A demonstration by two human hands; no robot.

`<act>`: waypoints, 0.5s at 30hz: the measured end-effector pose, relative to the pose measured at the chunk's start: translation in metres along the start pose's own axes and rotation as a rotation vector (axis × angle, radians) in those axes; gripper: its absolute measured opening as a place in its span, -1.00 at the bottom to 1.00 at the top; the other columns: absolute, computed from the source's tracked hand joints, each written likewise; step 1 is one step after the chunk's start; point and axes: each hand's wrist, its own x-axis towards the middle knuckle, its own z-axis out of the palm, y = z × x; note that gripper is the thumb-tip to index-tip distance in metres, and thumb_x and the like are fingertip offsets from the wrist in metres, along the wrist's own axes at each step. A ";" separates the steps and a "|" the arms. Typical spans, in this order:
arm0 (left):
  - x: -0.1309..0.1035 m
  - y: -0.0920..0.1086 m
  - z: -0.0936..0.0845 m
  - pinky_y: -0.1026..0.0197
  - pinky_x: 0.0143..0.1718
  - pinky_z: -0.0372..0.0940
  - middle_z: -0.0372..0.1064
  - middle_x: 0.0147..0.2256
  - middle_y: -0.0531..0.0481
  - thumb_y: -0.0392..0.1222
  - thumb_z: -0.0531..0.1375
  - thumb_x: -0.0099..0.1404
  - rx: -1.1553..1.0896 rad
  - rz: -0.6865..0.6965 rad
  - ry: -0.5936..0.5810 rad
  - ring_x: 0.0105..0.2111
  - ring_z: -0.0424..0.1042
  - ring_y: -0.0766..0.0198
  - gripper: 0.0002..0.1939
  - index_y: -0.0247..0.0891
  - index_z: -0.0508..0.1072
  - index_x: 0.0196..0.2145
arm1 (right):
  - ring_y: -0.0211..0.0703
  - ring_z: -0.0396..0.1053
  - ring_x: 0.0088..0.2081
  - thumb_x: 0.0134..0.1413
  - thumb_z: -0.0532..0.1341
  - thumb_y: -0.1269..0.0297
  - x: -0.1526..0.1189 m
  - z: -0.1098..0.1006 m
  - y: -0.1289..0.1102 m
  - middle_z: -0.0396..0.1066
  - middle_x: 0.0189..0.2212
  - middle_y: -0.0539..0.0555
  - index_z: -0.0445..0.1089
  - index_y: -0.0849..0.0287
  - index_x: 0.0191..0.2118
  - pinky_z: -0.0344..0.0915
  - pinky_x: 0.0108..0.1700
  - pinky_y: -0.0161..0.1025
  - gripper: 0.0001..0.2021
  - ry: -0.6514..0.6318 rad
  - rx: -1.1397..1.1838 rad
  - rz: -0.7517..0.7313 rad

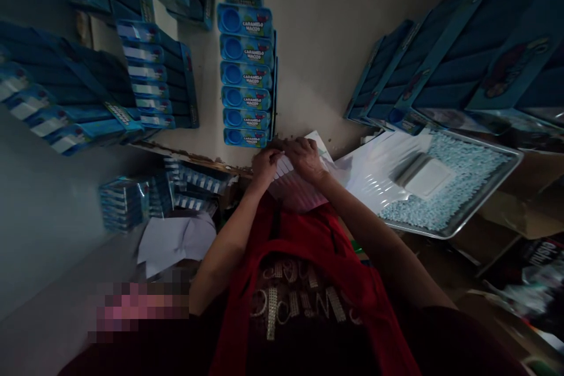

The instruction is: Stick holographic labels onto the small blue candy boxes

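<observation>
At the table's front edge, both my hands meet over a sheet of white label strips (285, 170) that rests toward my lap. My left hand (264, 167) is closed in a pinch at the sheet's left side; a small white bit shows at its fingertips, too small to name for certain. Curled over the upper right of the sheet, my right hand (304, 158) has its fingertips close to the left ones and seems to grip the sheet. Just beyond the hands stands a row of blue candy boxes (245, 75) marked "CARAMELO MACIZO".
More blue boxes are stacked at the left (143, 73) and right (409, 79) of the table (317, 59). A metal tray (480, 208) at right holds small pale-blue pieces and a white scoop-like container (425, 176). White papers (176, 241) lie at lower left.
</observation>
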 end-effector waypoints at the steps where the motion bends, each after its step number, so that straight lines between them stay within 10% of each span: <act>1: 0.000 0.001 0.000 0.12 0.11 0.40 0.71 -0.05 -0.11 -0.22 0.27 0.47 0.003 -0.006 -0.006 0.02 0.63 0.04 -0.80 -0.17 0.73 -0.09 | 0.23 0.25 0.33 0.54 0.02 0.35 -0.002 0.004 -0.001 0.45 0.36 0.28 0.36 0.10 0.47 0.18 0.31 0.18 -0.49 -0.017 0.011 -0.007; 7: 0.003 0.006 -0.002 0.12 0.01 0.40 0.72 -0.11 -0.10 -0.20 0.27 0.46 -0.006 -0.092 -0.059 -0.06 0.63 0.04 -0.82 -0.16 0.73 -0.15 | 0.23 0.07 0.56 0.46 0.02 0.49 -0.034 0.018 -0.002 0.21 0.55 0.25 0.26 0.14 0.53 -0.08 0.56 0.40 -0.39 -0.019 0.042 -0.012; 15: 0.008 0.015 -0.004 0.13 -0.04 0.39 0.71 -0.16 -0.07 -0.16 0.29 0.44 -0.023 -0.056 -0.070 -0.12 0.62 0.06 -0.84 -0.14 0.72 -0.19 | 0.20 0.32 0.34 0.52 0.12 0.33 -0.066 -0.006 -0.006 0.58 0.21 0.22 0.59 0.09 0.20 0.11 0.45 0.28 -0.64 0.047 0.000 0.078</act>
